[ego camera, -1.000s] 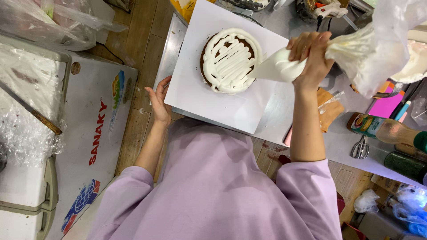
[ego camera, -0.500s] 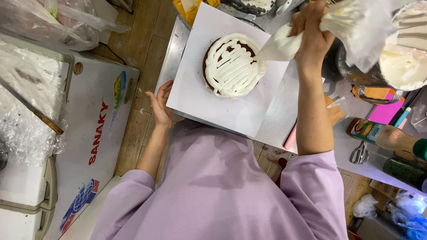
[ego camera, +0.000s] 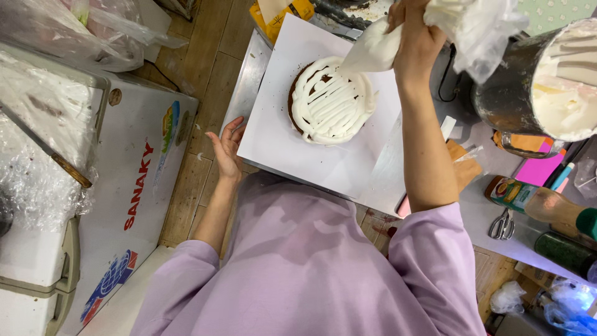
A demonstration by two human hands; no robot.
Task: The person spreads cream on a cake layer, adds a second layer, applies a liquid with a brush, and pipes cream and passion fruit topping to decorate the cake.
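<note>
At the top of the frame the right hand has its fingers closed around a white piping bag, tip over the cream-covered cake on a white board. At centre left the left hand, fingers loosely spread and empty, touches the board's edge.

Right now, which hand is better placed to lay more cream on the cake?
Right. The right hand grips the piping bag with its tip over the cake. The left hand, open, rests at the white board edge.
</note>
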